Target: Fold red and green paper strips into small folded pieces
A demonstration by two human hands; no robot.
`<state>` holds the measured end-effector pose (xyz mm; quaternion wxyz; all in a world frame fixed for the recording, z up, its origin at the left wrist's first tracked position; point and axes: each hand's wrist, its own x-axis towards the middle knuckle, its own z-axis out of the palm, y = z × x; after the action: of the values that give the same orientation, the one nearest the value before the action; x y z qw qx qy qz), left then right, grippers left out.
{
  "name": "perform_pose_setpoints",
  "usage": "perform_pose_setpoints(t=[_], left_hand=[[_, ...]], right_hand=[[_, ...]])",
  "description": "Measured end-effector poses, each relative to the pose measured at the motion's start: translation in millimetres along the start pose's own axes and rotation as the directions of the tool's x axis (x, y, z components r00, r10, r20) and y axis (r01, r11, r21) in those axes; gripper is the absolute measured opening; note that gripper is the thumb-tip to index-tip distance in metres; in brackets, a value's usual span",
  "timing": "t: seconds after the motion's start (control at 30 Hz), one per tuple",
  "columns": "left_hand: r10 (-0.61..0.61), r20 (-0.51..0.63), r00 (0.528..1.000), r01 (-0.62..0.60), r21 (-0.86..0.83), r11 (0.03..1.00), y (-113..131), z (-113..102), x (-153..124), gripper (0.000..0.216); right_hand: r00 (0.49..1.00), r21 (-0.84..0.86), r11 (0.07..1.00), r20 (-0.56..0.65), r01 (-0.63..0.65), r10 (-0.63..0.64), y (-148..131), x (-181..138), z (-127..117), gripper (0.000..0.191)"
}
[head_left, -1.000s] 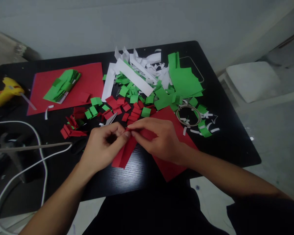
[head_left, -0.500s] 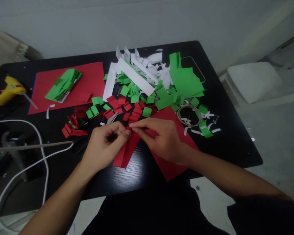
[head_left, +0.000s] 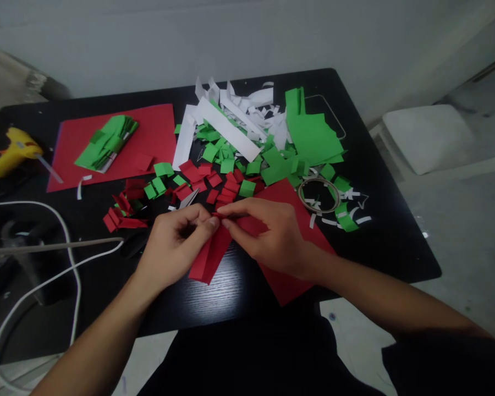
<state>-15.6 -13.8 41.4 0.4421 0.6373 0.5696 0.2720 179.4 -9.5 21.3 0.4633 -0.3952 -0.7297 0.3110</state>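
Pinched between the fingers of my left hand (head_left: 177, 242) is the upper end of a folded red paper strip (head_left: 209, 258), which hangs toward me over the black table. My right hand (head_left: 272, 231) meets it there, thumb and forefinger closed at the same end of the strip. The fingertips hide the exact fold. Just beyond my left hand lie the scissors (head_left: 188, 198), mostly covered by it. A red paper sheet (head_left: 297, 280) rests under my right hand. Small folded red paper pieces (head_left: 230, 187) are scattered right behind both hands.
White paper strips (head_left: 231, 129) and green paper pieces (head_left: 313, 137) pile up at the back. A metal ring (head_left: 319, 196) lies at right. Left are a yellow glue gun (head_left: 16, 151), a red sheet (head_left: 157, 132) bearing a green paper bundle (head_left: 109, 143), and a white cable (head_left: 72, 236).
My right thumb and forefinger have opened slightly at the strip's end. The strip's lower end has shifted a little to the left. Otherwise the hands stay in place.
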Motion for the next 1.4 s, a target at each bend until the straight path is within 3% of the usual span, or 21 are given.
perform_pose_setpoints(t=[0.3, 0.47, 0.57, 0.7, 0.83, 0.97, 1.13, 1.4], left_hand=[[0.02, 0.007, 1.0, -0.02, -0.01, 1.0, -1, 1, -1, 0.038], [0.043, 0.018, 0.999, -0.043, -0.024, 0.999, -2, -1, -2, 0.042], [0.104, -0.033, 0.994, -0.104, 0.005, 0.995, -3, -4, -3, 0.031], [0.34, -0.052, 0.939, -0.336, 0.062, 0.94, -4, -11, -5, 0.003], [0.571, 0.097, 0.815, -0.578, 0.196, 0.792, -5, -15, -4, 0.028], [0.661, 0.162, 0.733, -0.678, 0.26, 0.688, -7, -18, 1, 0.031], [0.66, 0.174, 0.731, -0.678, 0.296, 0.673, -9, -21, 3, 0.025], [0.624, 0.236, 0.745, -0.667, 0.266, 0.696, -5, -24, 1, 0.017]], right_hand=[[0.998, 0.022, 0.998, -0.018, -0.061, 0.061, -1, 0, 0, 0.016], [0.983, 0.18, 0.966, 0.011, -0.185, 0.186, -1, 3, -1, 0.015], [0.961, 0.264, 0.924, 0.069, -0.275, 0.267, 0, 6, -4, 0.015], [0.94, 0.274, 0.9, 0.135, -0.338, 0.312, 3, 7, -6, 0.018], [0.925, 0.299, 0.878, 0.186, -0.375, 0.332, 5, 9, -6, 0.019], [0.891, 0.323, 0.835, 0.258, -0.445, 0.374, 4, 11, -8, 0.014], [0.845, 0.336, 0.787, 0.344, -0.518, 0.409, 3, 14, -11, 0.013], [0.837, 0.364, 0.766, 0.37, -0.529, 0.403, 1, 16, -12, 0.007]])
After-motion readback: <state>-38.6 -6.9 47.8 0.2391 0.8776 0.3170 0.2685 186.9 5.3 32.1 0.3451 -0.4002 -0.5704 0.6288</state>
